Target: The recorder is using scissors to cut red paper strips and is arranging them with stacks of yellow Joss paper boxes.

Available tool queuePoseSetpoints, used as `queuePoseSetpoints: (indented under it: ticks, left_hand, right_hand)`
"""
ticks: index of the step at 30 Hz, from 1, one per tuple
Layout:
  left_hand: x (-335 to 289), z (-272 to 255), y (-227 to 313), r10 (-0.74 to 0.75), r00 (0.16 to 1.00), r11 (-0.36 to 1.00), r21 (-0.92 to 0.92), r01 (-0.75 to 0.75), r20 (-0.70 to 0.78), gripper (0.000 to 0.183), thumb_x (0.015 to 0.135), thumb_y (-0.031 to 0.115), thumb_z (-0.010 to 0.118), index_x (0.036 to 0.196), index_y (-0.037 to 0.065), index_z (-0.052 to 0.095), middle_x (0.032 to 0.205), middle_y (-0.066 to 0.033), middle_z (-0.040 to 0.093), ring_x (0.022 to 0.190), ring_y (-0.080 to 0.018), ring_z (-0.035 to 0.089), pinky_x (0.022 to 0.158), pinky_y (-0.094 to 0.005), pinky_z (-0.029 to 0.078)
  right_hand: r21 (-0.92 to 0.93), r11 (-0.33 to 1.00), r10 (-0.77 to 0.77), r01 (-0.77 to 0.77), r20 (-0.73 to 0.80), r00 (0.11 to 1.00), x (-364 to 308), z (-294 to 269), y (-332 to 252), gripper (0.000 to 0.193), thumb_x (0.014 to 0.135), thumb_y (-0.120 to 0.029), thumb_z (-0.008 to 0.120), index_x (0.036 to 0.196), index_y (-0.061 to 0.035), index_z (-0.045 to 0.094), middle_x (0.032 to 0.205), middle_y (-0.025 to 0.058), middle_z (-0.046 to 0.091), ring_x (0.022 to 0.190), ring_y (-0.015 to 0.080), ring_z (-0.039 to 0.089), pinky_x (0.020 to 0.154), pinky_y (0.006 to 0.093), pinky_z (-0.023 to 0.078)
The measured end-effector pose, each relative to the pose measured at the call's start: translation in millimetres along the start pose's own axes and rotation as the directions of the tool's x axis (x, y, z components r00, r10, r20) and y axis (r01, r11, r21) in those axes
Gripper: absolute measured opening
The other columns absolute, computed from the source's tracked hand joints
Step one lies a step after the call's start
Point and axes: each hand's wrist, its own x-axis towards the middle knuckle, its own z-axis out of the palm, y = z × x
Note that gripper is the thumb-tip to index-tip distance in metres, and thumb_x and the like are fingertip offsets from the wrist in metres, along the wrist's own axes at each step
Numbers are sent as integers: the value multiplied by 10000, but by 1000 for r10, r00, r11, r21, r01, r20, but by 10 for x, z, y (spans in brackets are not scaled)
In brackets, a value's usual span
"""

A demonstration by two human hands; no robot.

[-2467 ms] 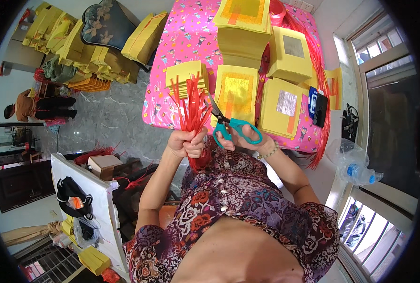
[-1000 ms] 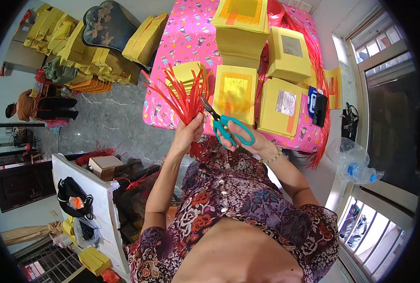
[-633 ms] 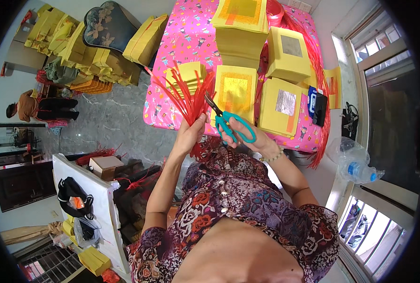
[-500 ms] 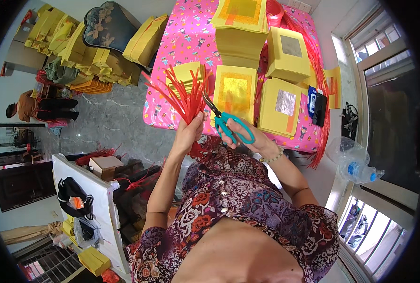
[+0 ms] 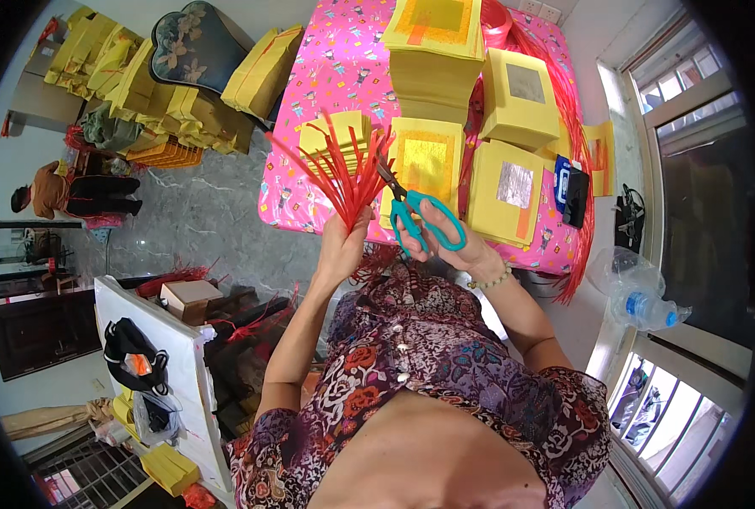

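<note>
My left hand (image 5: 343,248) is closed round a bunch of red plastic strips (image 5: 349,191), whose loose ends fan upward over the table's near edge. In my right hand (image 5: 454,246) is a pair of scissors (image 5: 400,204) with teal handles, my fingers through the loops. Its dark blades point up and left and touch or overlap the right side of the bunch; whether a strip lies between them I cannot tell. Behind the scissors lies a stack of yellow paper (image 5: 428,157) with a gold square. A smaller yellow stack (image 5: 331,140) stands partly hidden behind the strips.
The table has a pink patterned cover (image 5: 343,51). A tall yellow paper stack (image 5: 432,76) stands at its back, and long red strips (image 5: 576,127) hang over its right side. Left lie yellow bundles (image 5: 263,72) beside a cushioned chair (image 5: 192,47). Another person (image 5: 72,191) is at far left.
Both hands have shifted slightly to the right, with the strips and the scissors. The strips have spread a little differently. The scissors stay by the bunch's right side.
</note>
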Motion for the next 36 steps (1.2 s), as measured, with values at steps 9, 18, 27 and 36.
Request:
queuePoseSetpoints:
  ticks: [9,18,27,36]
  left_hand:
    - [80,-111,78,-324,942,853,-405,330,84,339,952,365,447,802,68,516,516,61,338,427,-40,289,399,-233,209]
    - [126,-220,155,-396,893,717,-537,445,212,602,918,614,257,825,83,526,488,75,278,389,-42,199,382,-230,145]
    - [89,-202,146,-281,958,912,-294,285,57,573,929,592,258,790,97,510,504,69,296,406,-48,224,390,-228,153]
    - [72,-515,72,-349,903,800,-422,426,251,564,918,610,281,689,120,441,491,65,287,399,-49,218,382,-236,139]
  right_hand:
    - [-670,720,-153,180,100,983,-11,172,39,371,902,-379,550,1002,-48,414,800,-2,442,728,58,410,630,212,362]
    - [-96,992,-72,80,91,993,16,214,1,458,902,-446,519,1096,-41,429,792,8,494,698,75,488,598,208,391]
    - [-454,886,114,-99,7,993,66,369,11,520,883,-556,461,1075,-73,430,786,-16,481,693,51,467,599,182,359]
    - [-498,859,137,-121,-5,991,210,496,53,466,893,-532,466,1033,-89,437,766,-27,473,663,43,457,573,172,347]
